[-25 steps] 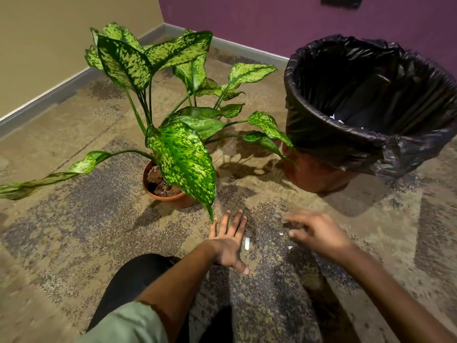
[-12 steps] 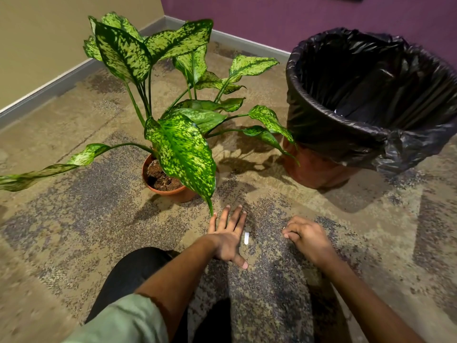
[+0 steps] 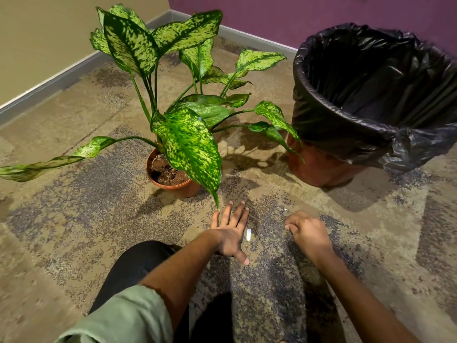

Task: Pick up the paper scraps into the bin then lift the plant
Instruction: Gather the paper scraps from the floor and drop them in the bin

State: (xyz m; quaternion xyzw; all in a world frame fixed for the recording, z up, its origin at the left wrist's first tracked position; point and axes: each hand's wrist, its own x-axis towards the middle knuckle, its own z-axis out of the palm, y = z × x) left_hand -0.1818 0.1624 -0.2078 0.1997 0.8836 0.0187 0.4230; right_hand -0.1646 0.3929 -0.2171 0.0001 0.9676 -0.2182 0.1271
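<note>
While the left hand (image 3: 230, 233) lies spread, a plant (image 3: 188, 144) leaf overhangs it; right hand (image 3: 308, 233) curled.

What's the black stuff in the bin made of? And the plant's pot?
The bin liner looks like thin plastic film: it is glossy, wrinkled and bunched over the rim. The plant pot is smooth, matte orange-brown; it could be terracotta or plastic coloured like it, and the picture cannot settle which.
</note>
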